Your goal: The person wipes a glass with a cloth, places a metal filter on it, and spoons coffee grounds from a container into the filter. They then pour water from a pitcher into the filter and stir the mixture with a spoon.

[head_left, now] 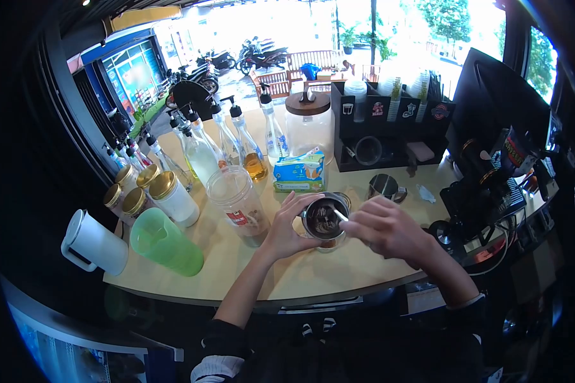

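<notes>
A round metal cup (324, 220) with dark contents is tilted so its inside faces me. My left hand (290, 226) grips its left side, thumb below and fingers above. My right hand (388, 228) is closed on a thin light-coloured utensil (340, 214), whose far end is inside the cup. Beneath the cup, a clear glass vessel (329, 247) on the counter is mostly hidden. A clear lidless jar (236, 203) with a red label stands left of my left hand. Behind my hands are a blue and green pack of wipes (299, 172) and a metal pitcher (383, 186).
On the left of the counter (287, 281) stand a green pitcher (166, 242), a white jug (95, 242) and several gold-lidded jars (172, 198). Pump bottles (252, 150) line the back. A black cup organiser (389, 127) stands back right, with dark equipment (479, 198) at the right.
</notes>
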### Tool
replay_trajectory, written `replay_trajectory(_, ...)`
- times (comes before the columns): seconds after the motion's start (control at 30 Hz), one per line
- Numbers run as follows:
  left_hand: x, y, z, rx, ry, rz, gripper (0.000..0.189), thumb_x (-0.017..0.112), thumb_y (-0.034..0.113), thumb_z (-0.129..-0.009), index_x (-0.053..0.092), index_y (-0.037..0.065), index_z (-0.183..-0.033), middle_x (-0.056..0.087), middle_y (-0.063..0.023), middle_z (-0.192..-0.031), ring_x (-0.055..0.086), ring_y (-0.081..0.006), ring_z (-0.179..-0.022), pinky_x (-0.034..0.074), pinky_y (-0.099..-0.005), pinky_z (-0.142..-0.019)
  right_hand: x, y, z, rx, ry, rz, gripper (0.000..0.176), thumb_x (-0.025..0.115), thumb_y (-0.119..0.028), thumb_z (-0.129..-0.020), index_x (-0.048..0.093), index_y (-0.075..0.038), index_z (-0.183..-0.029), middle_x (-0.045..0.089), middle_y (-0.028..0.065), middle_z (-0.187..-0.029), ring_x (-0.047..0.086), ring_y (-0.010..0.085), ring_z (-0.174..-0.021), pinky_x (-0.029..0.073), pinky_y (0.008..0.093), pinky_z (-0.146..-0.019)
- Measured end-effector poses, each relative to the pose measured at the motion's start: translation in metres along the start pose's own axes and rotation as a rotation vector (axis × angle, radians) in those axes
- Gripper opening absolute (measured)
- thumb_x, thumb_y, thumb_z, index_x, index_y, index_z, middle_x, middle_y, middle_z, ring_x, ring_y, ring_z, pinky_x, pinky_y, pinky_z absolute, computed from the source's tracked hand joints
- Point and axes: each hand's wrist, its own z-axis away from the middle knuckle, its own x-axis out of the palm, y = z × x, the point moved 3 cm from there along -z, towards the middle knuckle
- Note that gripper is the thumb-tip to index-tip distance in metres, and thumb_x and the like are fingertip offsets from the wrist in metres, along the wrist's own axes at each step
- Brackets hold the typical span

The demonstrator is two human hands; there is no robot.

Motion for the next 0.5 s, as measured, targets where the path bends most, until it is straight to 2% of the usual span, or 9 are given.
replay_trajectory(0.07, 0.0, 0.0, 0.0, -0.023, 0.0, 0.047, 0.082, 0.086, 0.029, -0.056, 0.052, 0.014, -0.129, 0.058, -0.0063, -0.126, 0.052, -0.0255, -0.122, 0.02, -0.0538, -0.113, 0.002, -0.002, -0.001, 0.013, 0.015, 0.001, 0.027, 0.067, -0.013, -0.074, 0.059, -0.008, -0.1, 0.053, 0.0, -0.079, 0.056, 0.0154, -0.078, 0.047, 0.0303, -0.072)
replay_trajectory(0.13, 0.001, -0.002, 0.001, -0.078, -0.006, 0.089, 0.081, 0.087, 0.026, -0.054, 0.053, 0.01, -0.126, 0.058, -0.0084, -0.125, 0.053, -0.0246, -0.12, 0.029, -0.0477, -0.11, 0.009, -0.013, 0.0, -0.043, -0.014, -0.136, 0.027, 0.067, -0.012, -0.074, 0.059, -0.008, -0.1, 0.055, -0.0002, -0.081, 0.057, 0.0151, -0.077, 0.046, 0.0311, -0.073)
replay_trajectory(0.17, 0.001, -0.002, 0.001, -0.076, -0.006, 0.088, 0.081, 0.087, 0.026, -0.054, 0.053, 0.01, -0.126, 0.058, -0.0084, -0.125, 0.053, -0.0246, -0.12, 0.029, -0.0477, -0.11, 0.011, -0.015, 0.002, -0.049, -0.017, -0.113, 0.028, 0.066, -0.011, -0.074, 0.059, -0.008, -0.101, 0.055, -0.0002, -0.081, 0.057, 0.0152, -0.079, 0.046, 0.0313, -0.074)
replay_trajectory(0.23, 0.002, -0.003, 0.001, -0.085, 0.018, 0.19, 0.081, 0.088, 0.023, -0.053, 0.054, 0.006, -0.124, 0.059, -0.0098, -0.123, 0.055, -0.0225, -0.116, 0.039, -0.0392, -0.104, 0.004, -0.008, 0.001, -0.019, -0.01, -0.057, 0.029, 0.066, -0.012, -0.074, 0.06, -0.008, -0.102, 0.055, -0.0002, -0.081, 0.058, 0.0152, -0.08, 0.047, 0.0309, -0.074)
replay_trajectory(0.27, 0.002, -0.003, 0.002, -0.085, 0.017, 0.191, 0.081, 0.088, 0.023, -0.053, 0.054, 0.006, -0.124, 0.059, -0.0098, -0.123, 0.055, -0.0225, -0.116, 0.039, -0.0392, -0.104, 0.001, -0.005, 0.002, 0.011, -0.004, 0.001, 0.029, 0.066, -0.012, -0.074, 0.06, -0.008, -0.102, 0.054, -0.0002, -0.081, 0.058, 0.0153, -0.081, 0.047, 0.0305, -0.075)
replay_trajectory(0.33, 0.003, -0.004, 0.002, -0.062, 0.042, 0.209, 0.082, 0.089, 0.02, -0.052, 0.054, 0.005, -0.124, 0.059, -0.0098, -0.121, 0.057, -0.0209, -0.113, 0.045, -0.0337, -0.096, 0.004, -0.007, 0.003, 0.009, -0.004, -0.001, 0.031, 0.067, -0.013, -0.074, 0.06, -0.008, -0.103, 0.055, 0.0, -0.083, 0.058, 0.0151, -0.083, 0.047, 0.0301, -0.076)
replay_trajectory(0.4, 0.002, -0.004, 0.001, -0.058, 0.046, 0.216, 0.081, 0.089, 0.021, -0.053, 0.054, 0.005, -0.125, 0.059, -0.0094, -0.121, 0.057, -0.0208, -0.113, 0.045, -0.0338, -0.096, 0.01, -0.015, 0.004, -0.058, -0.036, -0.064, 0.032, 0.067, -0.013, -0.073, 0.06, -0.009, -0.105, 0.056, 0.0001, -0.087, 0.058, 0.0151, -0.084, 0.047, 0.0312, -0.077)
replay_trajectory(0.5, 0.002, -0.003, 0.0, -0.05, 0.045, 0.223, 0.081, 0.089, 0.022, -0.053, 0.054, 0.005, -0.125, 0.059, -0.0091, -0.121, 0.058, -0.0207, -0.112, 0.046, -0.0338, -0.096, 0.004, -0.006, 0.004, -0.017, -0.05, -0.057, 0.032, 0.066, -0.014, -0.075, 0.059, -0.01, -0.105, 0.055, 0.0002, -0.087, 0.057, 0.0153, -0.084, 0.047, 0.0316, -0.078)
